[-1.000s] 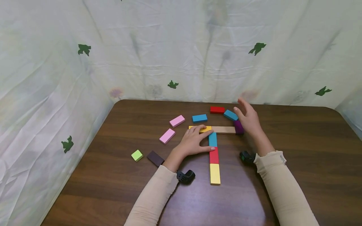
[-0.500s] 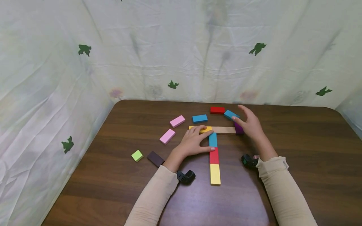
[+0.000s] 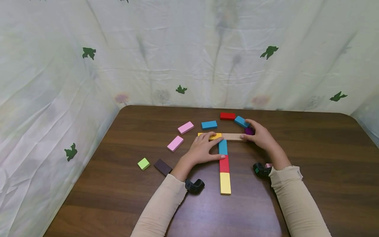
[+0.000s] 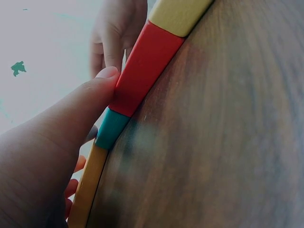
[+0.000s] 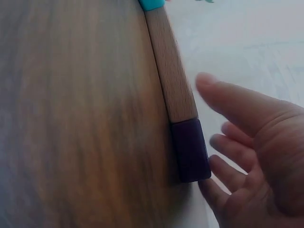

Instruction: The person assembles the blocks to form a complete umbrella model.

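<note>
Looks like alignment being done: painted red rectangular block (image 3: 224, 164) touched by left hand (image 3: 200, 150), grip spread. Painted purple block (image 5: 191, 151), butted against bare-wood plank (image 3: 232, 137) on counter (image 3: 112, 194), framed by right hand (image 3: 262, 136), grip loose. Gentle nudge probably needed.

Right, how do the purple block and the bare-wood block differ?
Colour: the purple block is dark; the bare-wood block is pale brown with visible grain. Length: the purple block is shorter, the bare-wood block longer. Shared: both lie in one row, touching end to end.
</note>
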Available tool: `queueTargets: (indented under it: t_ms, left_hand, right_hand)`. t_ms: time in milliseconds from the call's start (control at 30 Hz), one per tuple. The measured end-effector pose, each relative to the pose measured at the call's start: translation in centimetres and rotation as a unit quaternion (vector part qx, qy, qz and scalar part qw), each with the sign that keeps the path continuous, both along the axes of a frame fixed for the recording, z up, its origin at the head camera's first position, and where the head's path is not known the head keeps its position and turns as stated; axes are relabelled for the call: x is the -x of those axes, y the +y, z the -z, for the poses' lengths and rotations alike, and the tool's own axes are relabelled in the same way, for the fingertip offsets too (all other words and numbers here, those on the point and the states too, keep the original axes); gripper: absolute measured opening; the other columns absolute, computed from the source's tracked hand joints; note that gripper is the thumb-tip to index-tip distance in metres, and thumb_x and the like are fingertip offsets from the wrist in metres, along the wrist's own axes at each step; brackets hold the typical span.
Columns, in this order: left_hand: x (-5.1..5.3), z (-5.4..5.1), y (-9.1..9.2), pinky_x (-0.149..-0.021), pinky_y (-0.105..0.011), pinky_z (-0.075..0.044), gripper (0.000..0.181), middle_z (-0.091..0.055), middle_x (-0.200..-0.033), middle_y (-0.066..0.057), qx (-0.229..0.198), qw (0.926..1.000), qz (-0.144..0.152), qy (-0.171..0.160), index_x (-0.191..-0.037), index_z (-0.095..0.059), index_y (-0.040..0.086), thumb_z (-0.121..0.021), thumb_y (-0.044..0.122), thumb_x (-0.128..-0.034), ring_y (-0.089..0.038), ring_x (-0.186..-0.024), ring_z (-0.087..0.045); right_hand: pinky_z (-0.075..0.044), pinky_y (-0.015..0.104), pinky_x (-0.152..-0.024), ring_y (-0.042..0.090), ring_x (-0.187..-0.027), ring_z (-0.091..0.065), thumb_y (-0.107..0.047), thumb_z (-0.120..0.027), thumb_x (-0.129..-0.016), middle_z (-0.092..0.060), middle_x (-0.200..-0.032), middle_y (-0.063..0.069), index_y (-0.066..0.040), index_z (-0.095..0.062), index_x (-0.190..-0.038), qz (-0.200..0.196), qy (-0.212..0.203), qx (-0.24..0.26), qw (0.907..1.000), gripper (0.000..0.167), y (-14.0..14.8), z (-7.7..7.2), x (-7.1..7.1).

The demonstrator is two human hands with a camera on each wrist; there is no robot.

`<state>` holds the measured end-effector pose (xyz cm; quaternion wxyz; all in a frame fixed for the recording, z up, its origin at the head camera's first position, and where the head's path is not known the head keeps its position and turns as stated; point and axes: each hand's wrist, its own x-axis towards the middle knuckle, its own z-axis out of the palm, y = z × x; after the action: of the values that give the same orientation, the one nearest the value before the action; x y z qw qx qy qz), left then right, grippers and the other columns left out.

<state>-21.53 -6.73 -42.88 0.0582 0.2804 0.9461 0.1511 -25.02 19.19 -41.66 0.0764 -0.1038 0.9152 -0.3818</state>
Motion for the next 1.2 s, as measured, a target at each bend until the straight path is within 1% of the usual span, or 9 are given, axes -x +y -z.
queueTargets:
  t_ms: [167,433,667,833,1000,1067,1200]
  left_hand:
    - [0.00,0.10,-0.04,-0.100,-0.045,-0.020,0.078,-0.028,-0.138,0.001,-0.006,1.0000,-0.001,0.005,-0.140,-0.028,0.035,-0.046,0.071,-0.0734,-0.021,-0.125,-0.023]
    - [0.08,0.35,-0.06,-0.101,-0.044,-0.020,0.084,-0.030,-0.137,0.001,-0.017,0.9998,-0.010,0.005,-0.139,-0.034,0.022,-0.045,0.072,-0.0730,-0.021,-0.125,-0.024]
    - [0.05,0.28,-0.11,-0.101,-0.043,-0.020,0.084,-0.031,-0.137,0.001,-0.013,0.9998,-0.013,0.010,-0.139,-0.034,0.021,-0.045,0.072,-0.0740,-0.020,-0.125,-0.024]
    - [0.02,0.12,-0.05,-0.101,-0.043,-0.020,0.082,-0.032,-0.136,0.000,-0.021,0.9996,-0.013,0.014,-0.139,-0.035,0.019,-0.046,0.070,-0.0753,-0.021,-0.125,-0.025]
    - [0.08,0.01,0.01,-0.100,-0.043,-0.023,0.076,-0.036,-0.133,-0.002,-0.046,0.9985,-0.018,0.026,-0.137,-0.038,0.018,-0.047,0.065,-0.0787,-0.020,-0.123,-0.028]
    - [0.12,-0.06,0.02,-0.099,-0.042,-0.025,0.071,-0.038,-0.132,-0.003,-0.067,0.9967,-0.022,0.039,-0.135,-0.041,0.016,-0.049,0.061,-0.0806,-0.020,-0.123,-0.030]
    - [0.16,-0.37,0.09,-0.098,-0.041,-0.029,0.062,-0.042,-0.129,-0.006,-0.114,0.9906,-0.030,0.069,-0.131,-0.045,0.012,-0.053,0.051,-0.0843,-0.023,-0.121,-0.034]
  right_hand:
    - [-0.029,0.052,-0.095,0.037,-0.120,-0.032,-0.037,-0.066,-0.081,-0.030,-0.138,0.022,-0.005,-0.027,-0.140,-0.004,0.001,-0.004,1.0000,0.077,0.11,0.26,0.00]
    - [-0.028,0.053,-0.095,0.038,-0.121,-0.031,-0.038,-0.065,-0.081,-0.030,-0.138,0.022,-0.006,-0.027,-0.140,-0.004,-0.003,-0.009,0.9999,0.077,0.03,0.26,-0.10]
    - [-0.028,0.053,-0.096,0.038,-0.121,-0.031,-0.037,-0.065,-0.082,-0.029,-0.138,0.022,-0.006,-0.027,-0.140,-0.006,-0.004,-0.007,0.9999,0.076,-0.04,0.15,-0.10]
    - [-0.028,0.052,-0.096,0.038,-0.121,-0.030,-0.037,-0.065,-0.081,-0.029,-0.139,0.022,-0.006,-0.027,-0.140,-0.006,-0.003,-0.006,1.0000,0.077,0.09,0.26,-0.04]
    - [-0.028,0.053,-0.096,0.038,-0.121,-0.031,-0.037,-0.065,-0.081,-0.030,-0.138,0.022,-0.005,-0.027,-0.140,-0.006,-0.001,-0.010,0.9999,0.077,0.12,0.27,-0.05]
    - [-0.027,0.053,-0.096,0.038,-0.121,-0.030,-0.038,-0.065,-0.081,-0.029,-0.138,0.022,-0.005,-0.027,-0.140,-0.007,-0.001,-0.011,0.9999,0.077,0.11,0.26,-0.05]
    - [-0.027,0.053,-0.096,0.038,-0.121,-0.030,-0.038,-0.065,-0.081,-0.029,-0.138,0.022,-0.006,-0.027,-0.140,-0.007,-0.002,-0.011,0.9999,0.077,0.13,0.23,-0.07]
